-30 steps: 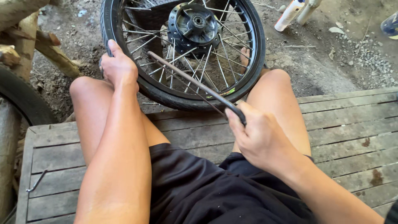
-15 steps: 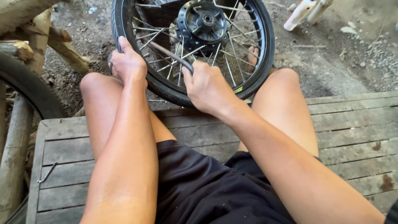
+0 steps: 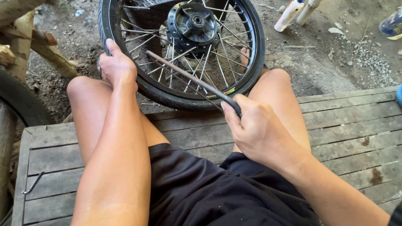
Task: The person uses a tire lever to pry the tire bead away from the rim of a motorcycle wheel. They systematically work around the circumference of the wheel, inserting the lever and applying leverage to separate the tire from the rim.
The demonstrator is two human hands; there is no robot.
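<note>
Right hand grip: the right hand [image 3: 261, 134] is closed tight around the near end of a long thin metal bar [image 3: 190, 77]. The fingers wrap all the way around it.
Metal bar: it slants up and to the left from the right hand. Its far end lies across the spokes [image 3: 209, 54] of the wheel, near the dark hub [image 3: 192, 23] in the middle.
Left hand grip: the left hand [image 3: 117, 65] is closed on the left side of the black tyre [image 3: 167, 94]. The thumb sticks up along the tyre and the fingers curl around behind it.
Wheel: the wheel [image 3: 255, 42] stands upright on the dirt ground [image 3: 318, 62], just past the knees. Its bottom edge is close to the front of the tabletop.
Legs: the person sits with both bare legs apart, in black shorts [image 3: 209, 192]. The wheel is between the knees.
Tabletop: the person sits on a tabletop [image 3: 347, 138] of grey wooden planks. A small bent metal hook [image 3: 32, 184] lies on it, far to the left.
Around: another black tyre [image 3: 21, 100] and some logs [image 3: 50, 54] are on the left. A white bottle [image 3: 289, 14] lies on the ground at the top right.
</note>
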